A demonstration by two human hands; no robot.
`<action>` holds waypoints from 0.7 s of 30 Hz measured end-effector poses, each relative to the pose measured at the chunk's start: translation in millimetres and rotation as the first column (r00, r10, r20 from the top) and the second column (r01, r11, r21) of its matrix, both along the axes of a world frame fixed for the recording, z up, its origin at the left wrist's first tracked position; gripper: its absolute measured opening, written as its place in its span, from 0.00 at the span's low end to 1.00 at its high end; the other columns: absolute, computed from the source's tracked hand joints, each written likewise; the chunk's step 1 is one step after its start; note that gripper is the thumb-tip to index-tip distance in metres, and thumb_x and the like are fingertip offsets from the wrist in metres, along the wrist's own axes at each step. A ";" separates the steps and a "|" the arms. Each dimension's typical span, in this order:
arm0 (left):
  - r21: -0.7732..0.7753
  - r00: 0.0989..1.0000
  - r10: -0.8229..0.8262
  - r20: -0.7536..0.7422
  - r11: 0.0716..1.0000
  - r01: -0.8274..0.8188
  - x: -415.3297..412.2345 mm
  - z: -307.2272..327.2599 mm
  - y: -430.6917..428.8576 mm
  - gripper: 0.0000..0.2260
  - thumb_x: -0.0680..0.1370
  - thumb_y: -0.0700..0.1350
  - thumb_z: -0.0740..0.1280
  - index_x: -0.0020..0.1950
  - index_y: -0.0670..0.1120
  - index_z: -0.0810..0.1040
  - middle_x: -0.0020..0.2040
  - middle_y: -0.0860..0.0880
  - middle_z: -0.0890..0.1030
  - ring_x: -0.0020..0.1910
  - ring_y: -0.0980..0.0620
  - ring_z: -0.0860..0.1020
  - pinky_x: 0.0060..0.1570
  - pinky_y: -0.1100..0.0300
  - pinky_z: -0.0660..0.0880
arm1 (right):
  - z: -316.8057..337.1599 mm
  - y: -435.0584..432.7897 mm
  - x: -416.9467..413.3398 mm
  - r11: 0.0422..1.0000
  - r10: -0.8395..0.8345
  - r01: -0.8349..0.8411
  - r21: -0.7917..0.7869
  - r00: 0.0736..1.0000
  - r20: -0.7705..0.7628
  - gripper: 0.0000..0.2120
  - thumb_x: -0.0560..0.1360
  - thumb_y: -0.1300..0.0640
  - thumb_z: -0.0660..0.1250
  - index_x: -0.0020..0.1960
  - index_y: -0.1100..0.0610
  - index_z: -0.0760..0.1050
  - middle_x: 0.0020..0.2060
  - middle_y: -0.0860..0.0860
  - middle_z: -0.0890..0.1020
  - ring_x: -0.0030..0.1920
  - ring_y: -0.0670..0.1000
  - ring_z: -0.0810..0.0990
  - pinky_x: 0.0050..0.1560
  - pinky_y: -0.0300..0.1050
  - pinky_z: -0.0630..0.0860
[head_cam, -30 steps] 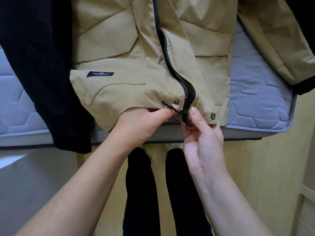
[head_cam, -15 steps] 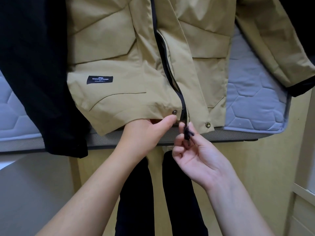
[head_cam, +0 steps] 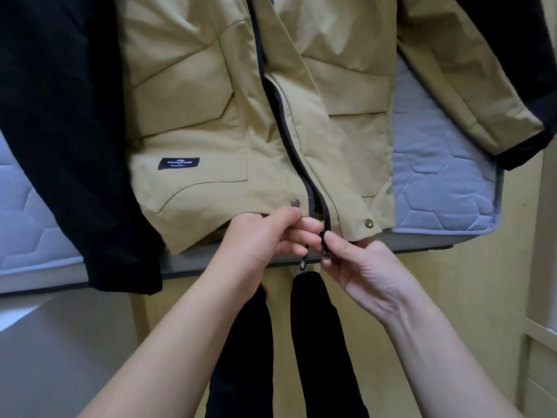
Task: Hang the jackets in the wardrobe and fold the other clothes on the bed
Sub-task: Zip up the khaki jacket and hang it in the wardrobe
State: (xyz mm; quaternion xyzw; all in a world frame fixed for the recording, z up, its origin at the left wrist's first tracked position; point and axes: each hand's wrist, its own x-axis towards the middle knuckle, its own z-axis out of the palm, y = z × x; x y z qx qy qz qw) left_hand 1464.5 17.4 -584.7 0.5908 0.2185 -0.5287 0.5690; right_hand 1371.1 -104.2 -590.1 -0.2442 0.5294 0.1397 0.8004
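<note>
While tan jacket (head_cam: 211, 116) lies on bed (head_cam: 437, 191), left hand (head_cam: 259, 245) grips near hem (head_cam: 196, 238), right hand (head_cam: 361, 267) just beside pinches zipper pull (head_cam: 326, 253).

Light: soft, even, moderately bright; no glare.
Shadows: faint, beneath the tan jacket (head_cam: 196, 116) hem.
Focus: slightly soft throughout.
Distortion: lines bow far from the jacket.

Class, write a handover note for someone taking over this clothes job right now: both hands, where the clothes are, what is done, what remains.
Left hand: pinches the tan jacket at its hem, beside the zip.
Right hand: pinches the zip pull.
The jacket lies front up on the mattress, with a black garment beside it.
Done: nothing hung or folded in view.
To do: finish the zip, hang the jacket, fold the rest.
</note>
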 end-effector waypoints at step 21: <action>0.019 0.948 -0.318 0.010 0.948 0.318 -5.0 4.3 6.6 0.06 0.75 0.45 0.70 0.38 0.49 0.80 0.27 0.55 0.77 0.22 0.60 0.67 0.24 0.71 0.63 | -0.6 -8.6 -2.0 0.941 0.193 -0.153 -0.302 0.975 0.109 0.06 0.63 0.61 0.72 0.40 0.59 0.82 0.35 0.53 0.82 0.32 0.47 0.77 0.30 0.35 0.72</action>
